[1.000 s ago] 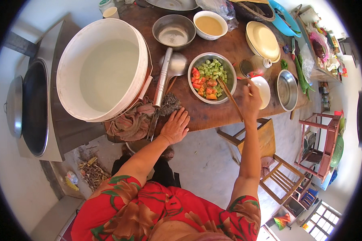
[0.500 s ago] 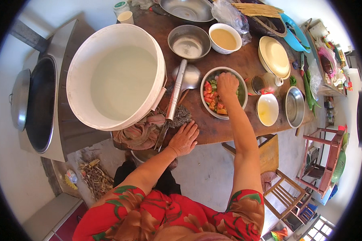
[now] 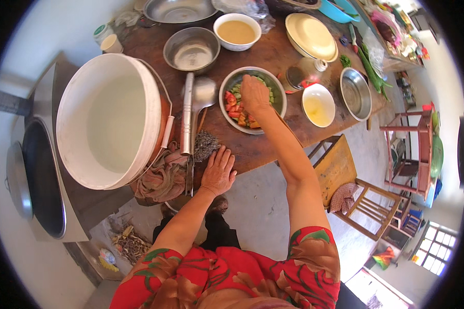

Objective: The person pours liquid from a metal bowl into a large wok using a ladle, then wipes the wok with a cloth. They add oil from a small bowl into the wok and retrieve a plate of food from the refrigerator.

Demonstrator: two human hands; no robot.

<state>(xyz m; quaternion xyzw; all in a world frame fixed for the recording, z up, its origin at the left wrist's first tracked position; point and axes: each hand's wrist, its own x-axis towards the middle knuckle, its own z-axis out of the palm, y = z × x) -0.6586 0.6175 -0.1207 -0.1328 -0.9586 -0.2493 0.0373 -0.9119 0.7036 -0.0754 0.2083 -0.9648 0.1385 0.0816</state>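
Over the metal bowl of chopped vegetables (image 3: pixel 252 100) the right hand (image 3: pixel 253 94) hung with its fingers bunched downward into the red, orange and green pieces, though whether it pinched any could not be told; the bowl stood near the middle of the wooden table (image 3: pixel 273 51), not far from its near edge. At that edge the left hand (image 3: pixel 219 171) lay flat and spread, holding nothing, just beside a grey scouring pad (image 3: pixel 206 145) and the handles of a cleaver and a ladle (image 3: pixel 203 98). A crumpled brown cloth (image 3: pixel 162 177) sagged off the edge beside it, against a large white bucket (image 3: pixel 108 118). A hard push of the right hand would likely have tipped the bowl toward the near edge, or scattered pieces over its rim; a sideways sweep of that arm could have knocked the small white bowl of yellow liquid (image 3: pixel 318 104) close by; and the left hand, sliding, might have met the cleaver (image 3: pixel 187 116)
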